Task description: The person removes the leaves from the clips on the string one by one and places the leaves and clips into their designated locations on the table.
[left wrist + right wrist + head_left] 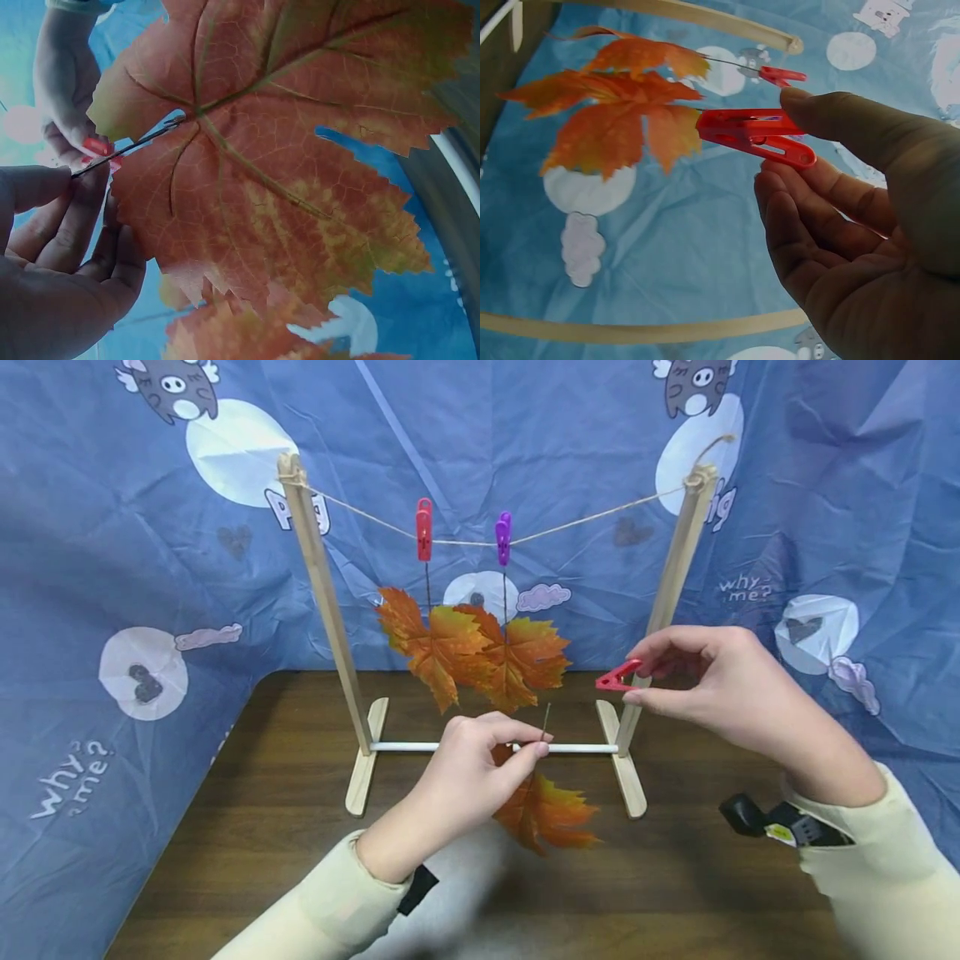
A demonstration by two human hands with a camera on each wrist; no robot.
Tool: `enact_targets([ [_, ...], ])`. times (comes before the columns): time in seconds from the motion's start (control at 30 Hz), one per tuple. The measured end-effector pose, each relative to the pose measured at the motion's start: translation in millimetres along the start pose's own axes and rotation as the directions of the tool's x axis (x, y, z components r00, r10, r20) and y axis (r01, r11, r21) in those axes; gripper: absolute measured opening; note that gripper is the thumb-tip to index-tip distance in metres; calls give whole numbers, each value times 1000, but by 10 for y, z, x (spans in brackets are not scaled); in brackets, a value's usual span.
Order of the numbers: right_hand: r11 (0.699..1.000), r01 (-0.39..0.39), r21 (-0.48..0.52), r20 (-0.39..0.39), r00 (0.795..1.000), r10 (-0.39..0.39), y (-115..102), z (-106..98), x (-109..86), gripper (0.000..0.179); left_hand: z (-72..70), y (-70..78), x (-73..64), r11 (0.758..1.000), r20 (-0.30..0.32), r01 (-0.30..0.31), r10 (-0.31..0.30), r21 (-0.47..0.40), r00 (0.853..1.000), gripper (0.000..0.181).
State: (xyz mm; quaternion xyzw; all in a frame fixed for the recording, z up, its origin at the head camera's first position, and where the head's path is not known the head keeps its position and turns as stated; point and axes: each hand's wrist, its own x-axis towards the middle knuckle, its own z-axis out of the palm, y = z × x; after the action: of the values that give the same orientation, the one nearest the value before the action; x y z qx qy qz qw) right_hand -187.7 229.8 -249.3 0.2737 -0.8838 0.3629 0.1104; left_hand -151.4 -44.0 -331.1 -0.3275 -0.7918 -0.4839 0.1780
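My left hand [480, 760] pinches the thin stem of an orange maple leaf [551, 814] between thumb and finger; the leaf hangs below the hand. In the left wrist view this leaf [285, 150] fills much of the picture. My right hand [712, 685] grips a red clothespin [619, 677] by its handle end, and its nose points left, near the right post. The same clothespin [750, 131] shows close up in the right wrist view, with nothing visibly clamped in it. Two maple leaves [435, 643] hang by their stems from a red clothespin [424, 531] and a purple clothespin [503, 538] on the string.
A twine line [592, 523] sags between two wooden posts [322, 602], tied at their tops. Wooden feet [362, 777] and a white crossbar [405, 747] stand on the brown table [262, 793]. Behind hangs a blue printed cloth [480, 435].
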Motion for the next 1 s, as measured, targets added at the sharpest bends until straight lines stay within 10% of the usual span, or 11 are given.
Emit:
enact_targets([
  [1.0,997,-29,66,128,992,20,612,763,-235,30,-626,-438,-567,953,-116,295,-301,-65,946,8],
])
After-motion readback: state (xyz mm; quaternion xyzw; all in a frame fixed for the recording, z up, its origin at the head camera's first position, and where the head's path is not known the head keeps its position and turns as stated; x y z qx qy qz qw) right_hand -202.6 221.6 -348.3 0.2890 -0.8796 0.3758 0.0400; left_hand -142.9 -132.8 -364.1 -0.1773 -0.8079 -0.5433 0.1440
